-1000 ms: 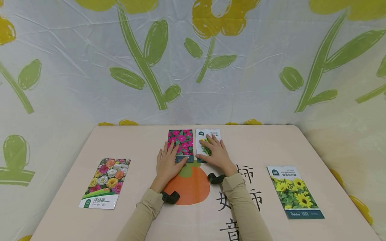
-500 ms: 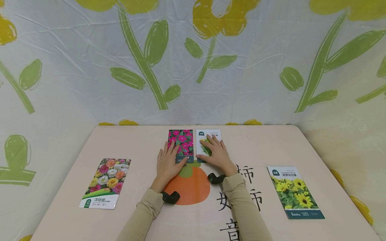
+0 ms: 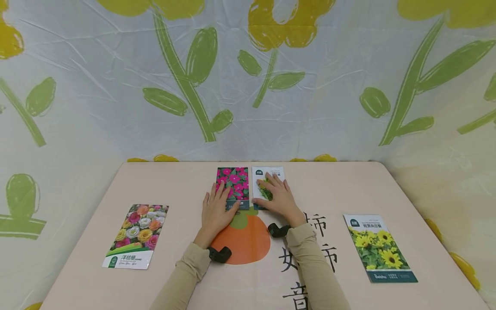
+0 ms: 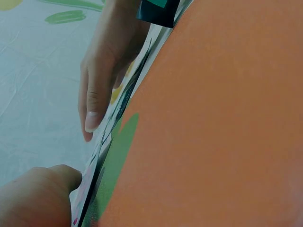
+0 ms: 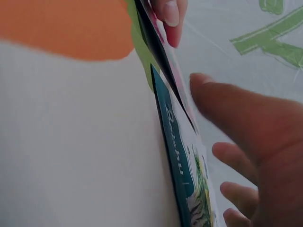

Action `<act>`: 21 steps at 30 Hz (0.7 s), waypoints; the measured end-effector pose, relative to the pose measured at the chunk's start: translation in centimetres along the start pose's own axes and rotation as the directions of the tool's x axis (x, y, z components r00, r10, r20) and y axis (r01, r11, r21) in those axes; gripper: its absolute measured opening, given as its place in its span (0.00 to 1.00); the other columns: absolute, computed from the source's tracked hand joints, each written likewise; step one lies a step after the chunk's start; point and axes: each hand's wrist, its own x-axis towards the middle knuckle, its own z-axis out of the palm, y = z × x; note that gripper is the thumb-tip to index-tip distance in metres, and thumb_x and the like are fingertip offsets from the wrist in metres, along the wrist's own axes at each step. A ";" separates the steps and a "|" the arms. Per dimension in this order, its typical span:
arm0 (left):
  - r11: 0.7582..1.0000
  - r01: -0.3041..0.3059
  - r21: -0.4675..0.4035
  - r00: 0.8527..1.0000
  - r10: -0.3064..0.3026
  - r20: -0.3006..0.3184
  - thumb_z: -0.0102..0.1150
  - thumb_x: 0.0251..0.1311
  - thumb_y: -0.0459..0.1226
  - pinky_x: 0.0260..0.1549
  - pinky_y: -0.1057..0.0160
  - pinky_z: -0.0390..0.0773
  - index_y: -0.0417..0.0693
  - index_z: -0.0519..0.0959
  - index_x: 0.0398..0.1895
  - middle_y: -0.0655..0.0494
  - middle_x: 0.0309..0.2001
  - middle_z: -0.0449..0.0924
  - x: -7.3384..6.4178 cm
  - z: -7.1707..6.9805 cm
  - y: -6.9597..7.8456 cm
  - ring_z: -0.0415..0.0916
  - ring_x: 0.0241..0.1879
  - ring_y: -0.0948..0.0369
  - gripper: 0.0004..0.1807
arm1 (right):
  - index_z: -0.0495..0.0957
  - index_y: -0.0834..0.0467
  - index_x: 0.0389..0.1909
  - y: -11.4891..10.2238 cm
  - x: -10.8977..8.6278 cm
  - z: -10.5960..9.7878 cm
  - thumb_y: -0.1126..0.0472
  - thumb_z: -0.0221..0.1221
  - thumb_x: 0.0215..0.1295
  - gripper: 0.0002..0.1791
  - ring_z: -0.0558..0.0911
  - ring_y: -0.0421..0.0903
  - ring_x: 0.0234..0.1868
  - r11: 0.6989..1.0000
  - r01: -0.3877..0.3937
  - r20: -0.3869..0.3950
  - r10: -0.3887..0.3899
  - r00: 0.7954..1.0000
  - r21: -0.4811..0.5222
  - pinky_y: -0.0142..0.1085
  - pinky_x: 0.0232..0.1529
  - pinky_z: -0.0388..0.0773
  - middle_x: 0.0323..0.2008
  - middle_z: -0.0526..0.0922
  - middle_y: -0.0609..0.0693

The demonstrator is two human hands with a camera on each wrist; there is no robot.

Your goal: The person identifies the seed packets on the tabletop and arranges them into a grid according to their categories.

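Two flower seed packets lie side by side near the table's far edge. My left hand (image 3: 217, 211) rests with spread fingers on the lower left part of the packet with pink flowers (image 3: 239, 178). On the white packet with a yellow-green plant (image 3: 257, 189), my right hand (image 3: 280, 196) lies with fingers spread, covering its lower right part. A narrow gap separates the packets in the head view. In the right wrist view, the thumb of the right hand (image 5: 255, 132) extends toward the packets, whose dark green lower edges show; left fingers (image 5: 171, 16) appear at the top.
A packet with multicoloured flowers (image 3: 139, 228) lies at the left, and a yellow sunflower packet (image 3: 381, 247) at the right. The pale tablecloth (image 3: 186, 181) bears a printed orange persimmon (image 3: 248, 241) and black characters. A flower-printed curtain (image 3: 116, 86) stands behind the table.
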 end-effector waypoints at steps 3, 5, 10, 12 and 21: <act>1.000 0.001 -0.010 1.000 -0.001 -0.003 0.51 0.68 0.57 0.72 0.39 0.41 0.47 0.66 0.73 0.47 0.77 0.52 0.0 0.1 0.0 0.39 0.77 0.46 0.36 | 0.70 0.54 0.70 -0.1 0.0 -0.3 0.40 0.65 0.59 0.40 0.54 0.65 0.75 1.000 0.008 -0.009 -0.008 1.000 -0.006 0.67 0.70 0.43 0.74 0.59 0.62; 1.000 0.000 -0.015 1.000 0.000 -0.007 0.51 0.68 0.57 0.71 0.39 0.41 0.47 0.66 0.73 0.47 0.77 0.52 0.0 0.0 0.0 0.40 0.77 0.46 0.36 | 0.70 0.54 0.70 -0.1 0.0 -0.6 0.41 0.65 0.59 0.40 0.53 0.64 0.75 1.000 0.006 -0.010 -0.006 1.000 0.001 0.67 0.70 0.42 0.74 0.58 0.62; 1.000 -0.007 -0.011 1.000 0.007 -0.013 0.53 0.67 0.56 0.71 0.39 0.42 0.46 0.67 0.72 0.46 0.77 0.52 0.0 0.0 0.0 0.41 0.77 0.45 0.36 | 0.68 0.54 0.71 -0.2 -0.1 -2.0 0.41 0.65 0.60 0.41 0.51 0.62 0.76 0.999 -0.030 -0.021 0.030 0.999 0.023 0.65 0.71 0.40 0.75 0.56 0.60; 1.000 -0.008 -0.006 1.000 0.008 -0.011 0.54 0.66 0.56 0.71 0.39 0.42 0.46 0.67 0.72 0.47 0.77 0.52 0.0 0.0 0.1 0.41 0.77 0.45 0.36 | 0.68 0.54 0.72 -0.2 -0.1 -2.6 0.41 0.64 0.61 0.40 0.51 0.63 0.76 0.999 -0.046 -0.030 0.047 0.998 0.026 0.64 0.71 0.39 0.76 0.56 0.61; 1.000 -0.007 -0.030 1.000 0.007 -0.003 0.52 0.68 0.55 0.72 0.40 0.41 0.46 0.66 0.73 0.47 0.78 0.51 -0.1 -0.2 0.0 0.40 0.77 0.45 0.35 | 0.67 0.54 0.72 0.6 -1.3 -6.1 0.40 0.65 0.60 0.42 0.50 0.62 0.76 0.996 -0.093 -0.029 0.093 0.995 -0.015 0.64 0.72 0.36 0.76 0.54 0.61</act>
